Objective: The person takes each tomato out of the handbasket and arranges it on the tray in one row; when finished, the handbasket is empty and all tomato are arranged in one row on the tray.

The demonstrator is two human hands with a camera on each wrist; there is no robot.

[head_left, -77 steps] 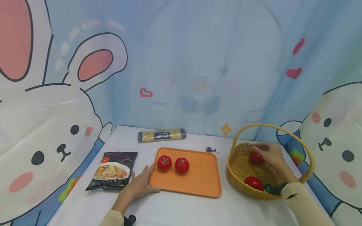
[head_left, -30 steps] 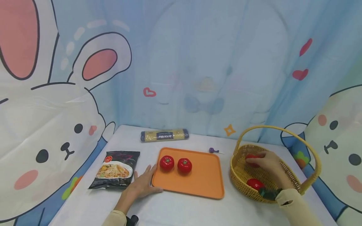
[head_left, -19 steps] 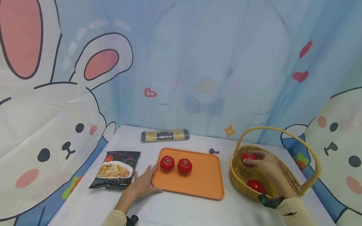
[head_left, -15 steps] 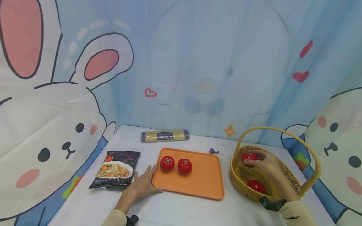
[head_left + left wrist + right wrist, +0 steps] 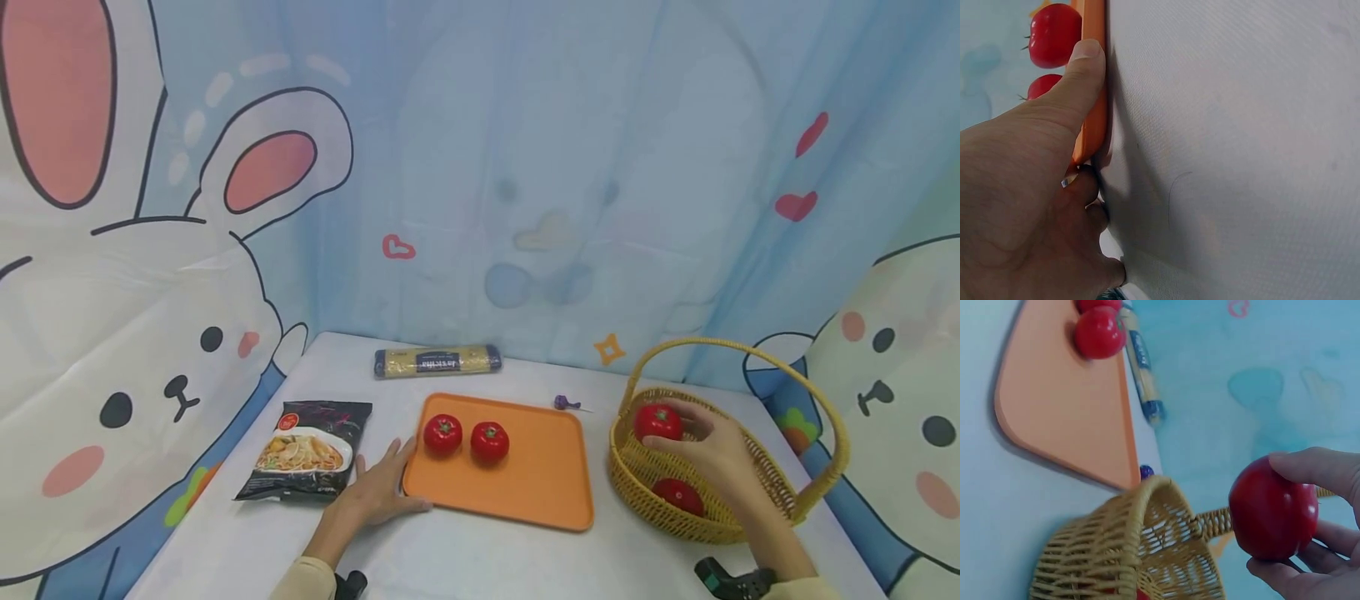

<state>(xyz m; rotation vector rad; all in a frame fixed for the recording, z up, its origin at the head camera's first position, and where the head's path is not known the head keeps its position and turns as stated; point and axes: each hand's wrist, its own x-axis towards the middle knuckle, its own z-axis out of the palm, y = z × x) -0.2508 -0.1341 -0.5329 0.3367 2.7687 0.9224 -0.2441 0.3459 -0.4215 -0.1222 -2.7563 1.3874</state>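
My right hand grips a red tomato between thumb and fingers, over the left part of the wicker basket. In the right wrist view that tomato is held up above the basket rim. Another tomato lies in the basket. Two more, a left tomato and a right tomato, sit on the orange tray. My left hand rests at the tray's left front corner, fingers spread along its side. Its thumb touches the front edge, as the left wrist view shows.
A black noodle packet lies left of my left hand. Behind the tray are a pack of spaghetti and a small purple lollipop. The basket's tall handle arches over my right hand. A printed curtain hangs behind the table.
My right hand has taken hold of the tomato at the back of the basket and brought it up and leftward, toward the basket's left rim. The left hand stays at the tray corner.
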